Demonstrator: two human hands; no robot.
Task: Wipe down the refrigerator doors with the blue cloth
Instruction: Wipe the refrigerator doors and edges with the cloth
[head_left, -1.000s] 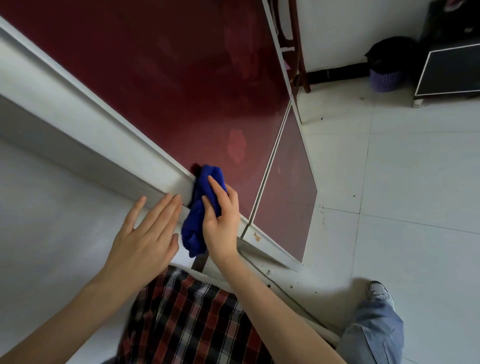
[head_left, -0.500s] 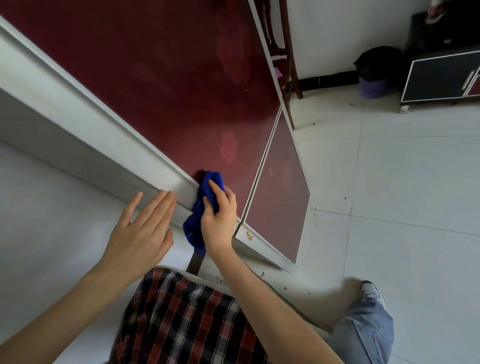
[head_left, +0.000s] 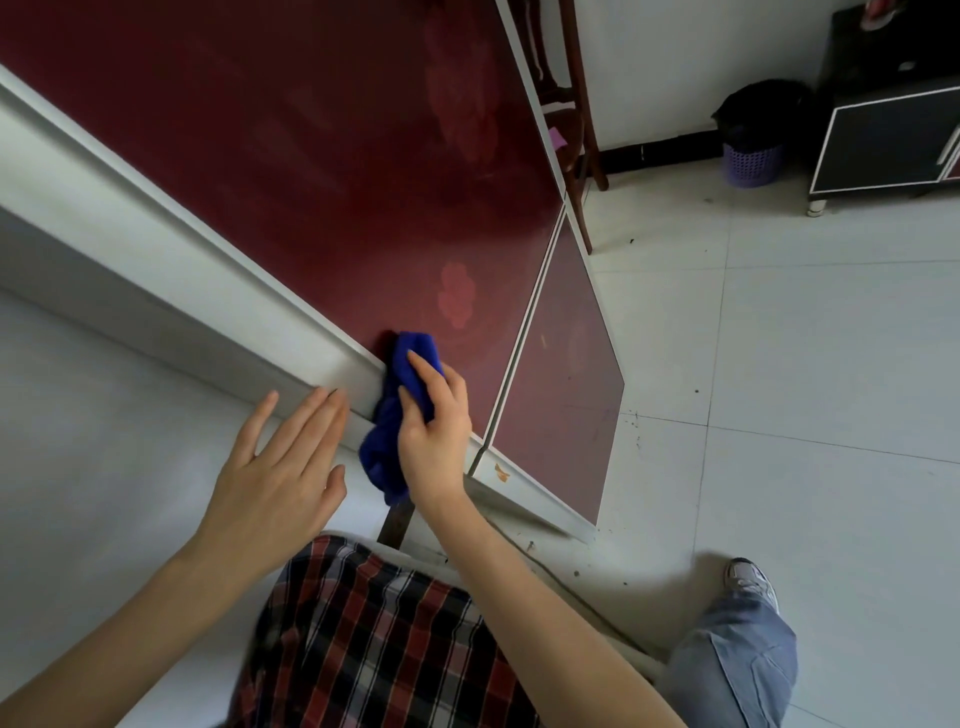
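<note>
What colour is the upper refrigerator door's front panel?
The door panel is dark red, framed in white; head view.

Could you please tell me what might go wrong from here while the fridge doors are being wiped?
1. The cloth is bunched in the right hand, so little of it meets the upper door. Streaks or missed patches seem likely, and the lower door may be skipped.
2. What looks like a thin cord lies on the floor near the feet, a possible trip.
</note>
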